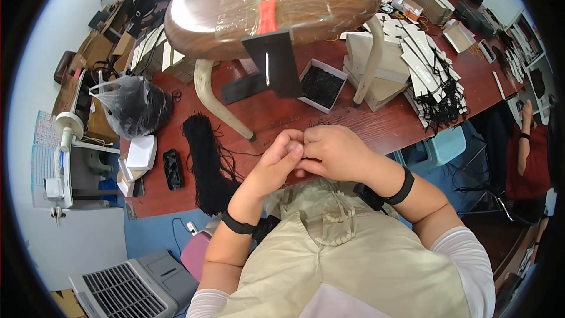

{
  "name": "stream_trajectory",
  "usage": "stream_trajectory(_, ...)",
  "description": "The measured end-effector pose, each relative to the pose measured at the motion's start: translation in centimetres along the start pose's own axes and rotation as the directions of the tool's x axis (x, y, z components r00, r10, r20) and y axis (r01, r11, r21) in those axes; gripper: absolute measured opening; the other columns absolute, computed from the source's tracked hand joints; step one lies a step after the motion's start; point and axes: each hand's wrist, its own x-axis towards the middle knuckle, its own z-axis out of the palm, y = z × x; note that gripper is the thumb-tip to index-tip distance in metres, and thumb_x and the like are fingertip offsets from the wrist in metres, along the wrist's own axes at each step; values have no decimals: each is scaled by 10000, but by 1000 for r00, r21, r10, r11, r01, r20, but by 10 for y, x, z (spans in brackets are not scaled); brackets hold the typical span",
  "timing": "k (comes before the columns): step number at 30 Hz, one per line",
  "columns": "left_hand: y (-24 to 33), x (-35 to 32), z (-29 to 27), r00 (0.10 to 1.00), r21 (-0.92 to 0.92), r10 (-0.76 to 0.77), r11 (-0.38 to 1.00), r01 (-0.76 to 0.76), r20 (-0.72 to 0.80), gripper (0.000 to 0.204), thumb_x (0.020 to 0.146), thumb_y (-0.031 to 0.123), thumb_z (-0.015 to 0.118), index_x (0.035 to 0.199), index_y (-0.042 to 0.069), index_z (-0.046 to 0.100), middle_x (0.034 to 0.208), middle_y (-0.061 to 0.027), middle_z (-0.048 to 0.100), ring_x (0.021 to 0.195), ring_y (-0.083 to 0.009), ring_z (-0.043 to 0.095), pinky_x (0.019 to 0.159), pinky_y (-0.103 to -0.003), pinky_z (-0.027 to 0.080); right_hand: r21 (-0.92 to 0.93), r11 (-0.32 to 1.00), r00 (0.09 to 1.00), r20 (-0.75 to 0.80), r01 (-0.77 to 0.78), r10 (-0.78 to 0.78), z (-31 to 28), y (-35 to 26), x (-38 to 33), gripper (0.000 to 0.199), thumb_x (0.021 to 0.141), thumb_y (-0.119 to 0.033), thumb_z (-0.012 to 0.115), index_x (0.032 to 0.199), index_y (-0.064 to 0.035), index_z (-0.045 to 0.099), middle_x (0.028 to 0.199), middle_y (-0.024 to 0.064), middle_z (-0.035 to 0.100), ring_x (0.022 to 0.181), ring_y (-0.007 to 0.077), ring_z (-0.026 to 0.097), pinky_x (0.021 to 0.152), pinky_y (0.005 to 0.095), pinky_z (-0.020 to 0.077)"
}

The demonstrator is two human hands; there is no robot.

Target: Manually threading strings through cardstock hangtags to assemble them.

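Observation:
At the table's front edge my left hand (278, 161) and my right hand (336, 152) meet in front of me, fingertips curled together in a pinch. What they hold, if anything, is hidden inside the fingers. A long bundle of black cord (202, 162) lies left of my left hand, and one loose strand runs from it toward that hand. Beyond my hands stands a small stool with a brown wooden seat (197, 9). A red-handled tool (267, 16) is taped to the seat, and a black plate (281, 65) hangs below it. Behind my right hand sits an open white box (322, 85) of small black pieces.
White card strips with black cords (432, 76) pile up at the right, beside stacked cartons (376, 62). At the left are a plastic bag (134, 106), a black tray (172, 169) and a white box (141, 152). A blue stool (444, 144) and another person (525, 159) are at the right.

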Motion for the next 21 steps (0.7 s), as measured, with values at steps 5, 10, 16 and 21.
stream_trajectory(5,-14,-3,-21,946,-18,-276,959,283,170,190,985,225,477,1018,59,561,787,40,530,595,-36,406,541,-188,361,92,991,990,115,-94,83,-37,24,-21,122,775,-185,649,804,-70,678,777,100,622,759,304,611,666,390,490)
stream_trajectory(10,-8,-12,-22,946,82,-311,944,318,-92,171,964,211,509,985,75,612,802,57,556,603,-8,400,519,-166,332,-247,785,763,-516,-568,390,-72,71,-53,160,773,-89,642,925,-47,668,932,153,630,856,329,601,736,386,497)
stream_trajectory(16,-1,-10,-16,942,184,-302,927,327,-148,197,947,229,542,987,63,642,811,46,577,669,-16,471,558,-164,370,-678,506,840,-495,-534,223,-65,89,-53,483,797,-162,662,1268,-133,557,1421,144,371,1234,393,375,1008,477,337)
stream_trajectory(21,2,-16,-17,957,165,-240,950,266,-161,197,951,182,533,1016,29,638,872,11,619,762,-49,541,651,-186,428,-694,526,846,-524,-491,99,-63,93,-55,381,789,-148,670,1166,-118,625,1360,131,452,1186,369,429,968,464,368)
